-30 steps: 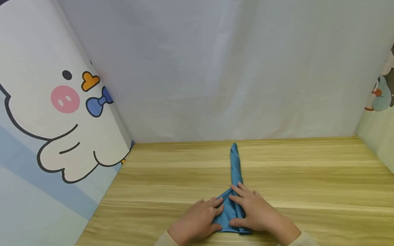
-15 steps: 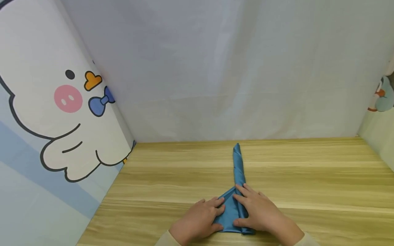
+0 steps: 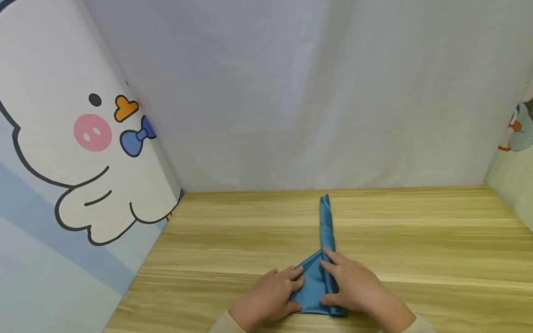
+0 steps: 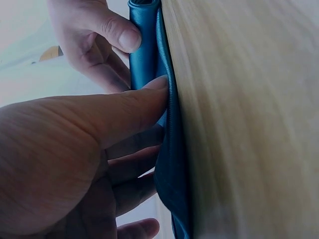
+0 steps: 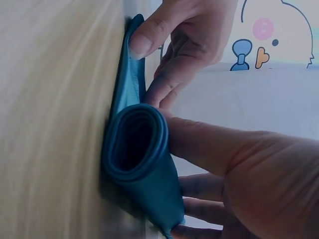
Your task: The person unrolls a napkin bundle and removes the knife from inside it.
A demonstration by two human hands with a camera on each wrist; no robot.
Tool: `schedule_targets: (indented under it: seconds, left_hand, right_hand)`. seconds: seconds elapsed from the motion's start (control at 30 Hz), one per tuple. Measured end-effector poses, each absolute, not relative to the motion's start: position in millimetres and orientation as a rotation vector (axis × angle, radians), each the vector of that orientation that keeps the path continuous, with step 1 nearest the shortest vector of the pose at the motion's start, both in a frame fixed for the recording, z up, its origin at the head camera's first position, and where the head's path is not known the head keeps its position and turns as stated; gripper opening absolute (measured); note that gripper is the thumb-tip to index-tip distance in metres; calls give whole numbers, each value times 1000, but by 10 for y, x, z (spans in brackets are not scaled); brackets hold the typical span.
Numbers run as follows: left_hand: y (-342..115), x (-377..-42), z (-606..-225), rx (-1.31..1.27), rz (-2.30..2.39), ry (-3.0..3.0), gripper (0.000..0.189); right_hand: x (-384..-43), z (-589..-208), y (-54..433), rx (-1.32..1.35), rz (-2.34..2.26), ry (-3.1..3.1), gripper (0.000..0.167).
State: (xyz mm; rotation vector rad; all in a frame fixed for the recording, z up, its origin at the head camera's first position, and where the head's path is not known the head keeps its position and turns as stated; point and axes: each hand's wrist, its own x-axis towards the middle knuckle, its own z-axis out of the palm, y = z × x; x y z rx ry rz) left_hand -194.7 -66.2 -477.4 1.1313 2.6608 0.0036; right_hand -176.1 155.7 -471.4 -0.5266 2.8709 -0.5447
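Note:
A shiny blue cloth [image 3: 312, 289] lies on the wooden table, part flat and part wound into a long thin roll [image 3: 326, 226] that points away from me. My left hand [image 3: 268, 296] rests on the flat part at its left edge, thumb and fingers extended. My right hand [image 3: 356, 284] lies over the near half of the roll, its fingertips and thumb touching the roll's left side. In the right wrist view the roll's near end [image 5: 137, 142] shows several layers round a hollow middle. The left wrist view shows the left thumb [image 4: 134, 107] on the cloth's stitched hem [image 4: 169, 84].
The pale wooden table [image 3: 229, 226] runs back to a hanging white sheet [image 3: 291, 101]. On the left stands a panel with a cartoon duck [image 3: 50, 115]. Another printed cartoon figure [image 3: 518, 129] shows at the right edge.
The roll and my right hand have shifted slightly to the right, and more flat cloth shows between the hands. My left hand stays nearly in place.

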Motion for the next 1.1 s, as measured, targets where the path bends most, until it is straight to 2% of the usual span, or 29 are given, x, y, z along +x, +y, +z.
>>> schedule_targets:
  seconds: [0.5,1.1]
  left_hand:
    - [-669,-1949,-4802,1158,-2,2677,62]
    - [-712,-1974,-4767,1144,25,2684,62]
  right_hand:
    - [-1731,-4555,1680,-431,-587,2825,85]
    - [-1762,-4569,1813,-396,-613,2779,75]
